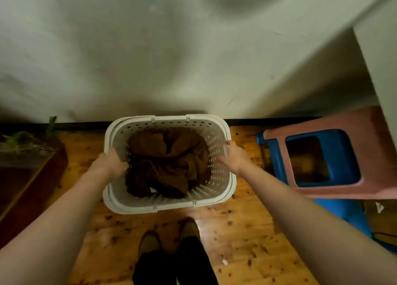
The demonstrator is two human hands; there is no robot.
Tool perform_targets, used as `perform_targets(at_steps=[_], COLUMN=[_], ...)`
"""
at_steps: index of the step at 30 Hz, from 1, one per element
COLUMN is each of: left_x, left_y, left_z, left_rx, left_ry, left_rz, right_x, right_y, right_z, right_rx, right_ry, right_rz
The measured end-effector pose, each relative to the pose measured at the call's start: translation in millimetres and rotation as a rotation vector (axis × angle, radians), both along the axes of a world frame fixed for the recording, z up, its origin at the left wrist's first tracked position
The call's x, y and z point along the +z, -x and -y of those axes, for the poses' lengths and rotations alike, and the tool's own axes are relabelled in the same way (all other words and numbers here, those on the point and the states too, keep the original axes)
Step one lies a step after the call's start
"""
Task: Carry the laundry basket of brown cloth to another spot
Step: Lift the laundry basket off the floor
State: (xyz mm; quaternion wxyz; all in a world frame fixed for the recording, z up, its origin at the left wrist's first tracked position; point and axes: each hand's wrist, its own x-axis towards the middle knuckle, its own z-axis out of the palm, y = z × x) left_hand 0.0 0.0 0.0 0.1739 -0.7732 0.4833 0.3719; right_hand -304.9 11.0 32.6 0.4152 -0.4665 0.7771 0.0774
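Note:
A white perforated laundry basket (169, 121) sits in the middle of the view, over a wooden floor and close to a pale wall. Crumpled brown cloth (167, 162) fills its bottom. My left hand (110, 161) grips the basket's left rim, fingers curled over the edge. My right hand (233, 158) grips the right rim, thumb inside. Both forearms reach in from the lower corners. I cannot tell whether the basket rests on the floor or hangs just above it.
Stacked plastic stools, pink (335, 123) over blue (335, 155), stand at the right. A dark wooden planter box (32, 177) with plants is at the left. My two feet (169, 237) stand on the wooden floor (247, 241) behind the basket. A wall corner (378, 54) juts out upper right.

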Motion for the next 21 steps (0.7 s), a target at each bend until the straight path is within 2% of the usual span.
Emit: perform_targets(at_steps=[6, 12, 16, 21], left_x=[-48.5, -84.3, -99.8, -106.7], left_y=[-11.1, -18.8, -26.6, -31.2], left_z=[9.5, 24.9, 30.0, 20.0], left_rx=[0.228, 0.387, 0.385, 0.391], left_ry=[-0.059, -0.030, 0.040, 0.118], left_rz=[-0.010, -0.027, 0.007, -0.022], right_x=[-45.9, -89.0, -109.0, -125.1], right_y=[11.6, 4.8, 0.2, 8.2], right_z=[10.8, 27.8, 37.0, 32.3], right_rx=[-0.239, -0.266, -0.343, -0.322], right_ry=[-0.025, 0.041, 0.072, 0.060], right_rz=[0.007, -0.098, -0.142, -0.228])
